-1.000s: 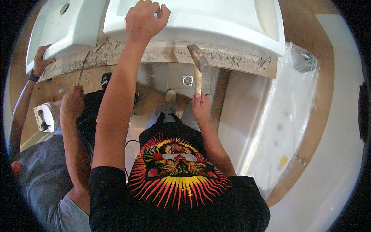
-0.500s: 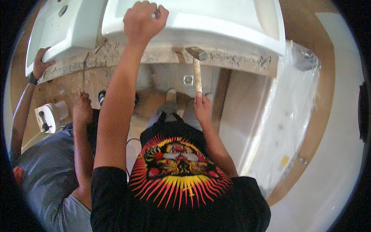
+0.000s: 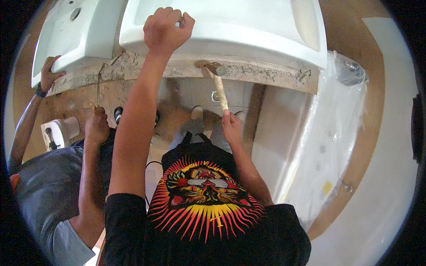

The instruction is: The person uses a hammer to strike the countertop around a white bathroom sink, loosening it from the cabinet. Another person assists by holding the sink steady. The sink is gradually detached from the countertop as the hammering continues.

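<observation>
My right hand [image 3: 232,126] grips the lower end of a hammer [image 3: 220,91] with a pale wooden handle. The hammer's dark head lies against the rough, mortar-marked front edge [image 3: 262,73] of the counter, beside a brown patch. Over the front rim of a large white washbasin [image 3: 248,35], my left hand [image 3: 167,31] is closed in a fist. What it holds, if anything, is hidden by the fingers.
A co-worker on my left rests one hand [image 3: 49,75] on a second white basin [image 3: 66,44]; the other hand [image 3: 96,125] holds a thin rod-like tool [image 3: 99,86]. A toilet [image 3: 62,132] stands beyond. Plastic-wrapped fixture [image 3: 326,146] is at right; a floor drain [image 3: 215,95] lies below.
The hammer head has swung left and slightly down against the counter's front edge, its handle tilting left. My left hand stays nearly in place over the basin.
</observation>
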Motion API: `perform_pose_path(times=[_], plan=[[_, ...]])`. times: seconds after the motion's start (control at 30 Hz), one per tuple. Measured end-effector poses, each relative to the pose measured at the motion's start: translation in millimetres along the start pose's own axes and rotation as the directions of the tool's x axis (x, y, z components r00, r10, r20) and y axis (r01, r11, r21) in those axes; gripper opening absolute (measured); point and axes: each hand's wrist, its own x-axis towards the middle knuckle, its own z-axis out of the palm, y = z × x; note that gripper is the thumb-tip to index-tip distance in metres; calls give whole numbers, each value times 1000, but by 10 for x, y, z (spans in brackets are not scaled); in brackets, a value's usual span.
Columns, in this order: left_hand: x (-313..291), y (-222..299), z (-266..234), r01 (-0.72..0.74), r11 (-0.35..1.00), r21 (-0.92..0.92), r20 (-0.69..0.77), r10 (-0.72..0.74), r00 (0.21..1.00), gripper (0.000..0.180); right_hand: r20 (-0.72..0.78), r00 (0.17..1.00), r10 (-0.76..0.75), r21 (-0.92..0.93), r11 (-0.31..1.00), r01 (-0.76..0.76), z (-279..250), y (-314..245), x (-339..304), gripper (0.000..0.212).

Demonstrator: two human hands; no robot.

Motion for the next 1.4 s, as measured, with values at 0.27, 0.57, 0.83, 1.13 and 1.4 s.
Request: perform_pose_path(times=[0.27,0.57,0.83,1.13,1.4], plan=[[54,-8,22,0,1000,-13,-49,-1,999,20,-10,996,-86,-16,996,86,43,-92,141,54],[62,-45,-3,15,999,-30,-48,-16,999,20,14,996,-86,55,995,85,85,-121,-10,50],[72,-53,16,7,999,-33,-28,-8,1000,21,59,994,-93,97,991,87,158,-46,185,50],[55,-32,-14,-2,998,-59,-44,0,999,21,77,997,15,-27,1000,-13,293,-28,173,52],[69,-73,-1,-13,998,-62,-53,10,999,20,138,988,-71,17,997,69,320,26,189,56]])
